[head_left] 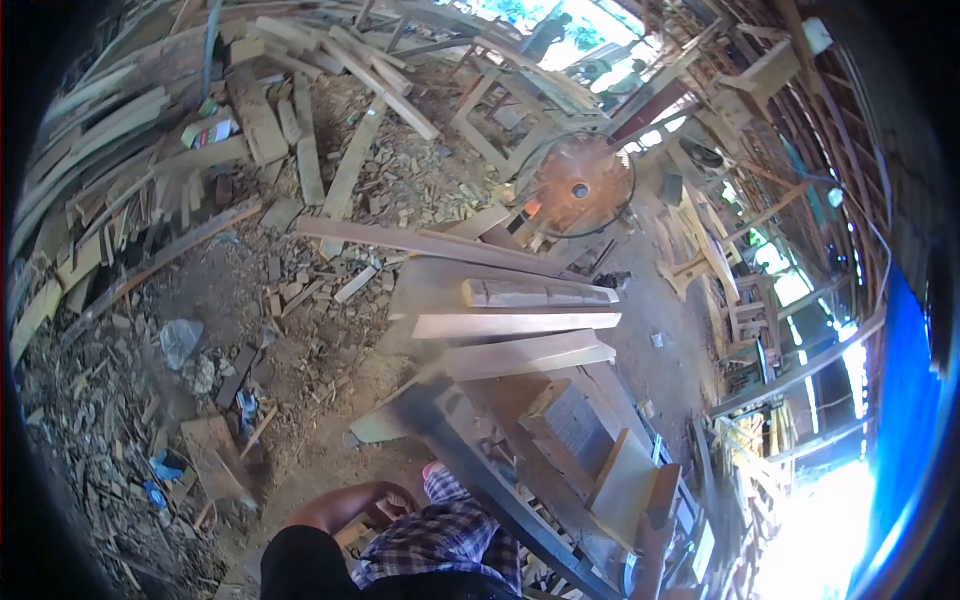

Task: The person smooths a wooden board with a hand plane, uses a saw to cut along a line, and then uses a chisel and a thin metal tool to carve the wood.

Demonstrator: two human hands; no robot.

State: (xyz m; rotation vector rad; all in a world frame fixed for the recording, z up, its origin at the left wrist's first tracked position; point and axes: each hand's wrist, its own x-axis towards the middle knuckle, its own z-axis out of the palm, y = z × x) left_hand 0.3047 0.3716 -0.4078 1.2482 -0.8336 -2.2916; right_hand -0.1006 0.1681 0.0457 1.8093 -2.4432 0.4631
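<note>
My left hand (395, 502) is low in the view, its fingers curled in beside the plaid shirt (430, 540); whatever they may hold is hidden. My right hand (655, 532) is at the lower right, close to a short brown wooden piece (664, 492) and a pale board (622, 485). Its fingers do not show clearly. A dark beam (480, 480) slants between my hands. Ahead lie several planks side by side: a pale plank (515, 324), a rough-edged piece (540, 293) and a wider plank (525, 354). A thick block (570, 430) rests nearer.
A large rusty disc (578, 185) with a centre hole stands beyond the planks. Offcuts and wood chips (330, 370) cover the ground at left, below stacked timber (100, 130). Wooden frames (750, 310) and a blue sheet (905, 380) line the right side. A long board (430, 245) crosses ahead.
</note>
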